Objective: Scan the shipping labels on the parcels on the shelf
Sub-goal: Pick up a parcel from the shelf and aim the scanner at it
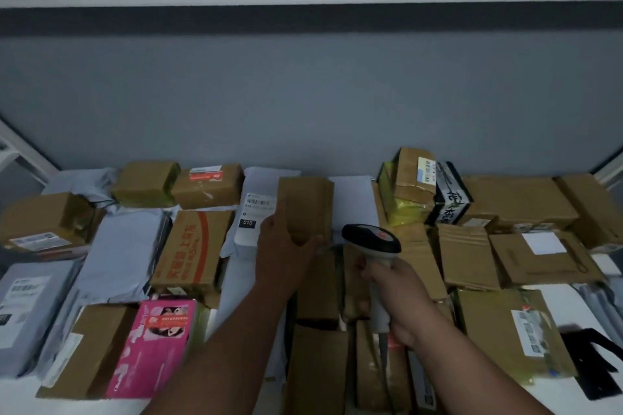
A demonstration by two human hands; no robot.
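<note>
Head view: a shelf (40,406) packed with parcels runs left to right against a grey wall (303,94).

Right hand (392,300) is closed in a fist around the grip of a scanner (372,242). Its handle stands nearly upright, running from the fist up and slightly left; the dark head on top lies crosswise, its long axis left to right, with the nose toward the left.

Left hand (281,242) grips a tall brown box (305,209) at the middle of the shelf, thumb on the near right edge and fingers along the left face. That box stands on end, long axis pointing away toward the wall; no label shows on the faces in sight.

Just left of it, touching, lies a white bag (251,212) whose label (258,204) faces up, with a barcode and a black "010" tag below it.

Further left sit a carton (194,249) with red print, a grey mailer (124,253) and, at the near edge, a pink box (156,344).

To the right, a yellow-wrapped box (409,185) stands by the wall, flat cartons near it, and a labelled flat parcel (512,333) at the near right.
</note>
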